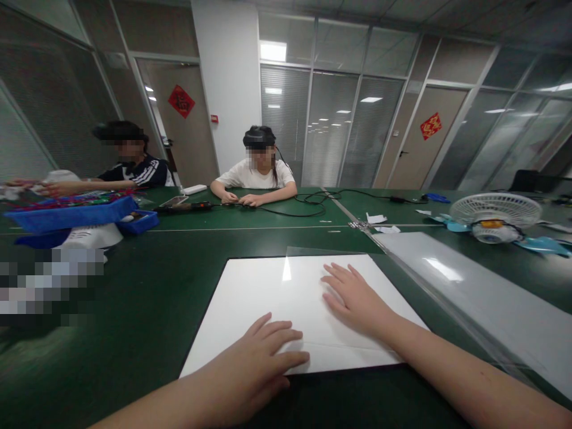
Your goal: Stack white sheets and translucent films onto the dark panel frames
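Observation:
A white sheet of paper (268,304) lies flat on a dark board on the green table (147,298) in front of me. My left hand (254,363) rests flat on the sheet's near edge, fingers stretched out and slightly apart. My right hand (353,298) lies palm down on the sheet's right half, fingers spread and pointing left. Neither hand holds anything. A faint fold line runs across the sheet between the two hands.
A clear plastic film (469,286) lies to the right of the sheet. A white desk fan (494,215) lies at the right rear. Blue trays (71,214) stand at the left. Two people sit across the table, with cables (308,205) before them.

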Tool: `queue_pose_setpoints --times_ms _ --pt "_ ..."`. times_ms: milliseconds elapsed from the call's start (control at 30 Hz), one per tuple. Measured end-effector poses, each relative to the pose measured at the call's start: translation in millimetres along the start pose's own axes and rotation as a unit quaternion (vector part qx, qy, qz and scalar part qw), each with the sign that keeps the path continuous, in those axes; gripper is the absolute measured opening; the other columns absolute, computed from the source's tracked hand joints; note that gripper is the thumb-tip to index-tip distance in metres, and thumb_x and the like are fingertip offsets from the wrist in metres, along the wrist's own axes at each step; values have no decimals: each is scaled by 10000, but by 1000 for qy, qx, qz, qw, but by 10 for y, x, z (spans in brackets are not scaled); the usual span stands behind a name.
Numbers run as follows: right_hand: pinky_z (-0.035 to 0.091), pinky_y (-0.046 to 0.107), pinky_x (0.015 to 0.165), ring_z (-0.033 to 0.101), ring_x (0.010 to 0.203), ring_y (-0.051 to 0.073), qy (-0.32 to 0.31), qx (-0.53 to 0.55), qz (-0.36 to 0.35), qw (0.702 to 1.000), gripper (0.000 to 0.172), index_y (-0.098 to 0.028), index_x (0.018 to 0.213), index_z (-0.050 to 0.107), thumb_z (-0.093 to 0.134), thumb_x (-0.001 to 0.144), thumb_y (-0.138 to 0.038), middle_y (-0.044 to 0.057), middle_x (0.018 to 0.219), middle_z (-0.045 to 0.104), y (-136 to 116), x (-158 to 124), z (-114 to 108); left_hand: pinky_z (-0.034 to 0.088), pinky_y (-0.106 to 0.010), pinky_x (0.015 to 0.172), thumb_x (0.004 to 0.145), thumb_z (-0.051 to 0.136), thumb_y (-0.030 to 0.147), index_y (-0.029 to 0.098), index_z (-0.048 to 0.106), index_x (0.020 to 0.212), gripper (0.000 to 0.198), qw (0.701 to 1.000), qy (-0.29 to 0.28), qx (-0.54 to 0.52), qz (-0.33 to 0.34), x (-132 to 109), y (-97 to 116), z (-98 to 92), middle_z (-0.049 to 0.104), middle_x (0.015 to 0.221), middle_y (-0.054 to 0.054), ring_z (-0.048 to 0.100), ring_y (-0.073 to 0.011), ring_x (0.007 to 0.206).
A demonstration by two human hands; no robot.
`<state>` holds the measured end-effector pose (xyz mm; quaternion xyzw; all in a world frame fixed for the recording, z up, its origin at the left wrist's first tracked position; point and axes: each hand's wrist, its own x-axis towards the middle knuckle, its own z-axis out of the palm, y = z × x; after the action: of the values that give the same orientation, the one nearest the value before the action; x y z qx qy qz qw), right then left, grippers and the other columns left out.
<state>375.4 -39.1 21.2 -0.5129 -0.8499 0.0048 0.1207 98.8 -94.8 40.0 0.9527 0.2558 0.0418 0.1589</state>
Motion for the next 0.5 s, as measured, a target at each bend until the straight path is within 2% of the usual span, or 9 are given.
queue_pose_setpoints --times_ms 67,133,200,367,500 --pt "216 530 1131 381 1349 280 -37 33 -80 996 450 -216 1286 578 436 913 -423 115 1446 464 -214 -107 -30 235 -588 1128 839 561 165 378 417 1370 591 1000 2 -5 0 6 -14 8 467 1448 -24 380 -280 1358" --pt "228 513 1137 367 1359 277 -81 65 -137 985 495 -230 1352 520 448 908 -437 102 1464 444 -409 -203 -24 224 -582 1135 828 576 173 373 419 1368 597 1000 7 -8 1 11 -21 11 446 1464 -25 368 -276 1363" --pt "205 503 1151 312 1392 271 -108 88 -157 978 555 -238 1432 427 439 913 -435 95 1500 390 -529 -271 -4 228 -568 1139 819 583 169 369 439 1347 582 1000 11 -10 5 13 -19 5 429 1474 -23 362 -270 1363" --pt "96 506 1177 173 1442 289 -152 130 -170 965 778 -223 1509 291 496 853 -587 104 1561 245 -509 -295 -2 271 -497 1134 815 552 117 325 490 1280 514 1000 2 4 20 15 3 -12 504 1396 -27 445 -242 1283" --pt "72 497 1176 130 1449 294 -163 139 -182 960 847 -196 1523 249 498 836 -625 127 1569 206 -453 -260 -20 316 -422 1101 851 506 132 301 510 1248 431 999 9 1 44 31 2 -4 596 1239 -28 514 -207 1166"
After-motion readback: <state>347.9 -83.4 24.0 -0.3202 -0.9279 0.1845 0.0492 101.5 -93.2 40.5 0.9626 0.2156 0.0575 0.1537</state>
